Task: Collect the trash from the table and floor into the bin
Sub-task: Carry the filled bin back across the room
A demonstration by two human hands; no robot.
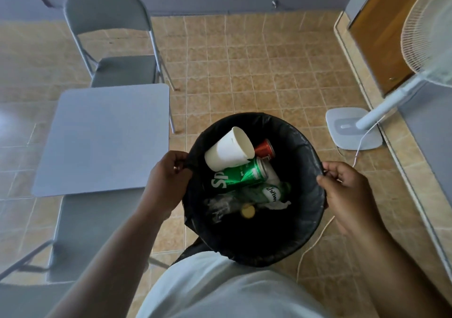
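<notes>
I see a black bin liner (300, 146) holding a white paper cup (228, 151), a green soda can (241, 175) with white lettering, a red can (265, 148) and a clear bottle (274, 193) with a green-and-white label. The table (102, 141) and folding chair (115, 41) are grey; the floor tiles (256, 73) are mottled tan with pale grout.

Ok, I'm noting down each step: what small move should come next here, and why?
Probably draw the bag's edges inward to close it. The left hand and right hand each pinch the black bag at opposite sides of its rim, the cup and green can already lie inside, and the table shows no trash.
</notes>
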